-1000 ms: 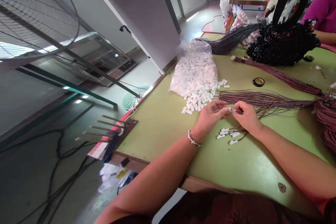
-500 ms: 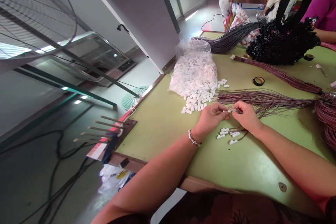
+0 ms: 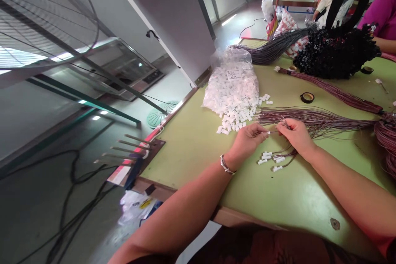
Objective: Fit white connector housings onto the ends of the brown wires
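Between its thumb and fingers my left hand (image 3: 250, 137) pinches a small white connector housing (image 3: 265, 133). My right hand (image 3: 293, 133), closed just to the right, grips thin wires (image 3: 284, 123); one wire runs across to the housing. How deep that wire sits in the housing is too small to tell. Below the hands, several wires ending in white connectors (image 3: 277, 168) lie on the green table (image 3: 185, 144). Behind them stretches a bundle of brownish-red wires (image 3: 328, 116). Loose white housings (image 3: 232, 120) spill from a clear plastic bag (image 3: 230, 78) beyond my left hand.
A black tape roll (image 3: 307, 97) and a second wire bundle (image 3: 334, 92) lie farther back. Black connectors with dark wires (image 3: 337, 51) are heaped at the back right. A pronged rack (image 3: 148, 152) sits on the left edge, near a fan (image 3: 46, 20). A co-worker's sleeve (image 3: 379, 14) shows far right.
My hands have moved slightly apart, and a length of wire now shows between them. The whole view has shifted a little to the right and down.
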{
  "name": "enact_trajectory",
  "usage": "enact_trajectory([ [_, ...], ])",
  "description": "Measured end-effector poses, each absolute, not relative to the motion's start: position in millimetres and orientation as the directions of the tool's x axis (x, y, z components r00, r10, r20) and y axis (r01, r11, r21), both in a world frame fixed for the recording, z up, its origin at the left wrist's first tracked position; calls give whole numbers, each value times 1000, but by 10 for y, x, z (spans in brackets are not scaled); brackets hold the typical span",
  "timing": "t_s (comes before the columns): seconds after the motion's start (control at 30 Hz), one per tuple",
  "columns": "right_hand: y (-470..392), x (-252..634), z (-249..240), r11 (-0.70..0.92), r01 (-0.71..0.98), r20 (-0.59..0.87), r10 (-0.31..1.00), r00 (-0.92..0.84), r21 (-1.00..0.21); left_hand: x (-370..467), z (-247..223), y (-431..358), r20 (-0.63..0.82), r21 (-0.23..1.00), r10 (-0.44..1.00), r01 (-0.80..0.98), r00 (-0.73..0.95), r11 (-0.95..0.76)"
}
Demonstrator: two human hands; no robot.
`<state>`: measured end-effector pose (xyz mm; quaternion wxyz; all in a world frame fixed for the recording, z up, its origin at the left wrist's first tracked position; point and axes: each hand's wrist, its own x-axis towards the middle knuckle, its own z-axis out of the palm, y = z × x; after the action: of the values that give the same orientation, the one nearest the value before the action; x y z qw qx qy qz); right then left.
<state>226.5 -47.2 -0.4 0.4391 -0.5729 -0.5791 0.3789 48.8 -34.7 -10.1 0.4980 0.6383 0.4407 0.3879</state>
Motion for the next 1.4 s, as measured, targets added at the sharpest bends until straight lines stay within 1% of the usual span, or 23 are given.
enact_trajectory([
  [0.03,-468,2274,13,54,309,78,995,65,-950,475,-86,-378,62,961,932,231,356,-152],
  [0.1,-464,2282,39,45,258,79,989,122,-965,470,-34,-468,84,921,838,280,539,-272],
  [0.17,-467,2276,38,31,254,67,989,133,-967,478,34,-556,133,882,658,215,741,-420],
  [0.2,-469,2271,23,38,283,71,992,107,-958,477,68,-582,165,862,569,162,805,-480],
  [0.23,-470,2266,1,58,323,85,994,70,-944,465,98,-588,193,841,517,132,834,-525],
  [0.27,-468,2262,-27,85,367,102,994,29,-926,440,121,-572,207,818,530,152,822,-555],
  [0.3,-463,2262,-57,109,407,118,993,-3,-907,403,137,-532,205,790,606,235,769,-566],
  [0.33,-455,2264,-84,124,443,128,992,-22,-888,357,144,-474,196,751,720,369,666,-547],
  [0.37,-446,2268,-107,127,473,128,991,-29,-872,306,143,-404,187,697,847,541,497,-471],
  [0.4,-437,2272,-123,115,493,119,993,-25,-863,258,135,-330,193,624,926,688,324,-370],
  [0.43,-430,2276,-132,98,500,105,994,-13,-861,216,121,-259,194,555,957,781,214,-288],
  [0.47,-426,2278,-135,78,496,91,996,2,-865,184,102,-199,183,493,970,839,162,-233],
  [0.5,-425,2277,-132,62,490,77,997,11,-870,162,82,-151,173,434,973,875,151,-213],
  [0.57,-431,2272,-118,46,487,65,998,22,-872,145,40,-98,149,346,971,910,188,-229],
  [0.7,-446,2254,-97,42,492,58,998,18,-869,142,-12,-74,147,260,965,933,216,-249],
  [0.8,-442,2249,-96,52,468,66,998,13,-882,132,-27,-48,152,241,956,929,250,-282],
  [0.87,-439,2251,-94,63,462,77,997,12,-884,124,-37,-24,170,275,950,914,260,-299],
  [0.97,-446,2259,-83,80,468,91,996,0,-880,93,-45,0,202,383,946,869,252,-313],
  [1.07,-453,2271,-74,88,486,96,995,-8,-870,10,-26,11,211,547,936,760,282,-352],
  [1.13,-452,2279,-75,89,480,97,995,-8,-873,-62,-2,16,227,607,930,705,290,-368],
  [1.2,-449,2281,-78,84,469,89,996,-13,-879,-116,17,23,248,591,920,705,304,-392],
  [1.33,-453,2268,-74,70,491,79,997,-2,-868,-98,-3,43,229,492,880,730,416,-474],
  [1.4,-455,2260,-72,71,494,87,996,9,-866,-46,-22,51,224,456,868,740,442,-494],
])
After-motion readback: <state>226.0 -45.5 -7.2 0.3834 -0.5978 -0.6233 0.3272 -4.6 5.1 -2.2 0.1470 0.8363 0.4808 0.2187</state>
